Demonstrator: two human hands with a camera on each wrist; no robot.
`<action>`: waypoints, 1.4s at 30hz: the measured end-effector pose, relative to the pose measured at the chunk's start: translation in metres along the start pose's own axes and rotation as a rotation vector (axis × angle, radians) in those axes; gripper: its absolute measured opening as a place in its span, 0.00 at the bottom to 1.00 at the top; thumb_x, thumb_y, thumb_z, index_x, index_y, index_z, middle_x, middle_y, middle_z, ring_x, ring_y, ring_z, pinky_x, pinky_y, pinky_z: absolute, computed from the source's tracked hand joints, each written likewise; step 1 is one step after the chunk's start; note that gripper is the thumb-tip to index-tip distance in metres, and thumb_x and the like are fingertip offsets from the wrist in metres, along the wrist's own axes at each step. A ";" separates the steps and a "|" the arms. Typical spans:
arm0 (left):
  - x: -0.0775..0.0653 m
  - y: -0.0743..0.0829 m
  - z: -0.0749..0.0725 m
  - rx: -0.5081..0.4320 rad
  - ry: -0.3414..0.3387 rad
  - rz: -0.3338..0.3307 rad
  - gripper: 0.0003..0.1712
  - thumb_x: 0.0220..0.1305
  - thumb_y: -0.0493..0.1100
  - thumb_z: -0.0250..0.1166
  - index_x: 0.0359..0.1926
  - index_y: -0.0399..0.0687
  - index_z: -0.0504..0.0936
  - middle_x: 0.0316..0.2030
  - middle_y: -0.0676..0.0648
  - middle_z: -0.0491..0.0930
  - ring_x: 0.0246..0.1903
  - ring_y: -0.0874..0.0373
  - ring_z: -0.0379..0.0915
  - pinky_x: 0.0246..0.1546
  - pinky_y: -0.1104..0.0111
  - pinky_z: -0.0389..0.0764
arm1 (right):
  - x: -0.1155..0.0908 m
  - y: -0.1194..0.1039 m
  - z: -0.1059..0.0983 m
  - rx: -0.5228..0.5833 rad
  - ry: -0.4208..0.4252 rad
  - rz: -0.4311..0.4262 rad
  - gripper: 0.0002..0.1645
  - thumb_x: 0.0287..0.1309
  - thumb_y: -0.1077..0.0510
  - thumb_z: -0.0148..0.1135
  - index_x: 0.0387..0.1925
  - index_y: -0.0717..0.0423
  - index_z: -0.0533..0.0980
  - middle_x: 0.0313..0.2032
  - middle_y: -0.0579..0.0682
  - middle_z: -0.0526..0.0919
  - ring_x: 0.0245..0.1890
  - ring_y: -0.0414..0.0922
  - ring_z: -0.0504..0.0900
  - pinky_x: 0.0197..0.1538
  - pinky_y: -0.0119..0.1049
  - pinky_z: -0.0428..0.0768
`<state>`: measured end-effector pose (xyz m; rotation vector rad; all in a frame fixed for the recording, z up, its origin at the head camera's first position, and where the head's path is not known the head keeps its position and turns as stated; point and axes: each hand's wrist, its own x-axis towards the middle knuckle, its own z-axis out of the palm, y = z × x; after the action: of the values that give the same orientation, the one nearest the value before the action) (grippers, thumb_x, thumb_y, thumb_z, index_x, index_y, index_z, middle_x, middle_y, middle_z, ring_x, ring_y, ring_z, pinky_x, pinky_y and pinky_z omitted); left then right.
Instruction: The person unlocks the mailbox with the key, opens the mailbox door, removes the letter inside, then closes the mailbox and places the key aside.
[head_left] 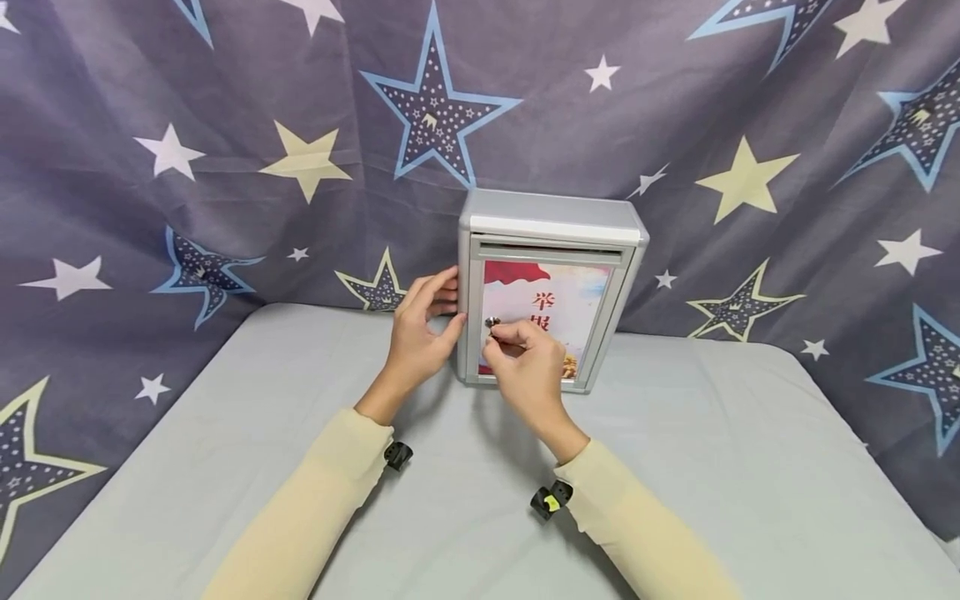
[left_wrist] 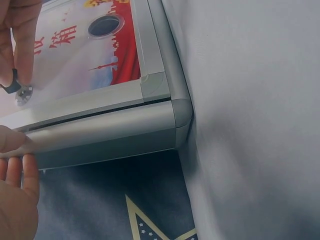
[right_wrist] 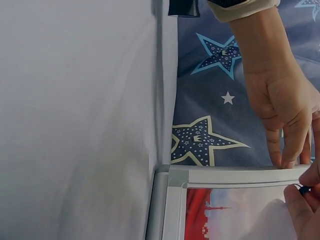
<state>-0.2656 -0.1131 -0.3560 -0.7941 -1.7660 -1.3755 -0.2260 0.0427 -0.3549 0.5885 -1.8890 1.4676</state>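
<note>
A silver metal box (head_left: 555,218) with a slot near its top and a printed front panel (head_left: 581,292) stands upright. My left hand (head_left: 420,333) rests against its left side, fingers fairly straight and thumb at the front edge. With thumb and forefinger, my right hand (head_left: 525,367) pinches a small dark-headed key (left_wrist: 11,84) at the round metal lock (left_wrist: 23,95) on the panel's left. Fingers hide part of the key in the head view. How deep the key sits in the lock I cannot tell.
The box stands on a table with a pale grey cover (head_left: 675,467), close to a dark star-patterned curtain (head_left: 555,125) behind. A round dark window (left_wrist: 105,25) shows low on the panel in the left wrist view. Black straps (head_left: 551,500) sit at the sleeve cuffs.
</note>
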 end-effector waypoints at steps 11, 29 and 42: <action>0.000 0.000 0.002 0.009 -0.003 -0.010 0.34 0.51 0.13 0.65 0.62 0.21 0.73 0.49 0.25 0.74 0.44 0.33 0.78 0.43 0.41 0.84 | 0.000 -0.004 -0.012 0.023 -0.085 0.001 0.06 0.48 0.82 0.65 0.31 0.78 0.82 0.32 0.67 0.85 0.32 0.59 0.88 0.38 0.45 0.91; -0.004 -0.024 0.004 0.007 -0.002 -0.008 0.37 0.51 0.14 0.67 0.65 0.27 0.74 0.51 0.28 0.75 0.46 0.37 0.78 0.44 0.45 0.86 | -0.013 0.029 -0.034 0.056 -0.194 -0.069 0.08 0.51 0.76 0.68 0.34 0.68 0.85 0.35 0.57 0.88 0.33 0.48 0.89 0.39 0.32 0.89; -0.002 -0.009 0.004 0.011 0.017 0.002 0.36 0.49 0.11 0.65 0.62 0.21 0.73 0.49 0.24 0.74 0.44 0.33 0.77 0.42 0.41 0.85 | -0.025 0.025 -0.054 0.077 -0.213 -0.122 0.12 0.48 0.79 0.69 0.35 0.67 0.86 0.36 0.55 0.89 0.34 0.49 0.90 0.38 0.32 0.89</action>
<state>-0.2723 -0.1109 -0.3631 -0.7758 -1.7580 -1.3659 -0.2147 0.1007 -0.3818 0.9113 -1.9245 1.4507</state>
